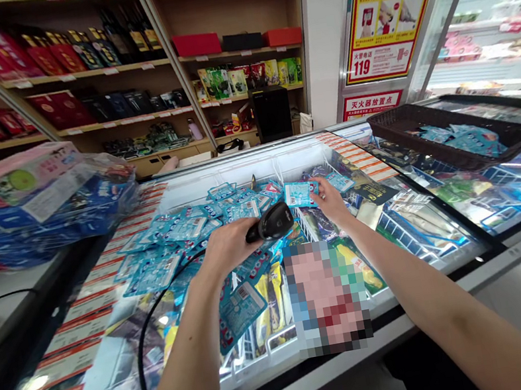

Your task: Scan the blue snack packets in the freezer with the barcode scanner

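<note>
The barcode scanner (269, 223) is matt black plastic. The blue packets (298, 193) look like glossy printed film. The freezer lid (470, 212) is smooth reflective glass, the dark basket (454, 150) far right woven plastic, the far shelves (235, 53) wood.

Bright, even shop light; glare streaks on freezer glass (449, 235) right of the hands; wide-angle bending at edges; pixelated patch below.

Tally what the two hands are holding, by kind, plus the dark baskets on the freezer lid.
Black barcode scanner, in the left hand: 1
Blue packet, in the right hand: 1
Dark basket on the glass lid: 1
Total: 3
</note>
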Demonstrator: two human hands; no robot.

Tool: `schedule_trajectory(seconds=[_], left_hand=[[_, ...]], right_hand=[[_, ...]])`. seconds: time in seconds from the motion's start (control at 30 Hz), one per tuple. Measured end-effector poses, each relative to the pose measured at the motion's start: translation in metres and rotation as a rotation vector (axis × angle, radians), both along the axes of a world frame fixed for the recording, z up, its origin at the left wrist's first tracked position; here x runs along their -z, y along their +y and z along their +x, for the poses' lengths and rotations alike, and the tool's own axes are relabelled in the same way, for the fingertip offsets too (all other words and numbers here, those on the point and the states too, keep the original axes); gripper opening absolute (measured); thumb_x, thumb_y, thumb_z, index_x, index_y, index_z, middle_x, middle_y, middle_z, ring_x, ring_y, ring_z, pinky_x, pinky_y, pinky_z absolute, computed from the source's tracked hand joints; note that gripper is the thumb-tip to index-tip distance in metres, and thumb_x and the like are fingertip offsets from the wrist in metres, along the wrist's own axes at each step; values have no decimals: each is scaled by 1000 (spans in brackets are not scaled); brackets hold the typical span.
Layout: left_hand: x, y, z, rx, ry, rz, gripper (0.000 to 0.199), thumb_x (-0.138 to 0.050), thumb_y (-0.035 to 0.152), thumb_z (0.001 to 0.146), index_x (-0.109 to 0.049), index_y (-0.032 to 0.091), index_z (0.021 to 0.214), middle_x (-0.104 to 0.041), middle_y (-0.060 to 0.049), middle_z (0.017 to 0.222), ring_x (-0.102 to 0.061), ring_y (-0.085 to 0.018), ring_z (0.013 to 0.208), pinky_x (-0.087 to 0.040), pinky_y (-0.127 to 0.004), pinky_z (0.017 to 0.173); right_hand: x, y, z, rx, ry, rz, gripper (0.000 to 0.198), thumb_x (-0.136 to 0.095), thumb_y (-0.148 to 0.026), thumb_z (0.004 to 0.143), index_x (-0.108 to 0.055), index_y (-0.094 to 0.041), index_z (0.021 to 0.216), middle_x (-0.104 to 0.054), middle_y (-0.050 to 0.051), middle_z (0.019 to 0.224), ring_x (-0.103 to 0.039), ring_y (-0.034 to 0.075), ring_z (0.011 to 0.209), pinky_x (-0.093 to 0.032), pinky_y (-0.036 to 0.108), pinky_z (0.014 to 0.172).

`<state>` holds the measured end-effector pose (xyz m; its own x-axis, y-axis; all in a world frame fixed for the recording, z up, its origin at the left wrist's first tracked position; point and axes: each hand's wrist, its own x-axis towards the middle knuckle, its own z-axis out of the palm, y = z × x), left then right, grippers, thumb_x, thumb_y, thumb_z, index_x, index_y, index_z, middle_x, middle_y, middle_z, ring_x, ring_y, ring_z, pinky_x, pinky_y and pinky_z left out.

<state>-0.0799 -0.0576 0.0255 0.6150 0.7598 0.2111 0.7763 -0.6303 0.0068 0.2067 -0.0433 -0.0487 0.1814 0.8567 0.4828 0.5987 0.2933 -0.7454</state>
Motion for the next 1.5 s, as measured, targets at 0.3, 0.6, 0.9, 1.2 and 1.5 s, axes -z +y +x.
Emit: schedule_trajectory(seconds=[0.3, 0.6, 0.9, 1.2, 1.5], left_hand=[[-2, -1, 1, -6, 11, -7, 34, -50, 38, 75, -58, 28, 106, -67, -1, 103, -63, -21, 89, -41, -25, 64], [-1, -1, 1, -24, 13, -8, 36, -49, 38, 75, -57, 28, 108, -67, -1, 106, -62, -22, 92, -42, -26, 67], [-4, -4, 1, -53, -17, 63, 37, -48, 39, 77, -56, 28, 112, -67, -1, 104, -63, -21, 87, -41, -27, 65], [-10, -8, 4, -183, -138, 115, 38, -48, 44, 77, -56, 27, 111, -66, -1, 107, -61, -21, 91, -41, -26, 67], [-8, -8, 6, -202, -203, 122, 38, -50, 40, 76, -56, 28, 112, -65, 0, 107, -61, -21, 91, -40, -26, 66]], right_hand=[[0, -1, -2, 8, 7, -14, 41, -41, -29, 85, -42, -24, 125, -62, 4, 89, -57, 20, 76, -45, 32, 69], [-2, -3, -1, 23, -37, -7, 44, -41, -31, 85, -40, -24, 128, -57, 4, 84, -54, 20, 75, -45, 33, 71], [-7, -8, 8, 265, -151, 93, 37, -34, -30, 88, -50, -23, 120, -61, 7, 95, -54, 21, 79, -42, 36, 78], [6, -5, 41, 543, -143, 5, 40, -55, -41, 76, -58, -18, 109, -60, 9, 80, -50, 27, 87, -40, 42, 81], [15, -4, 38, 526, -324, -28, 36, -62, -44, 74, -63, -20, 100, -59, 16, 105, -43, 32, 105, -30, 52, 90]])
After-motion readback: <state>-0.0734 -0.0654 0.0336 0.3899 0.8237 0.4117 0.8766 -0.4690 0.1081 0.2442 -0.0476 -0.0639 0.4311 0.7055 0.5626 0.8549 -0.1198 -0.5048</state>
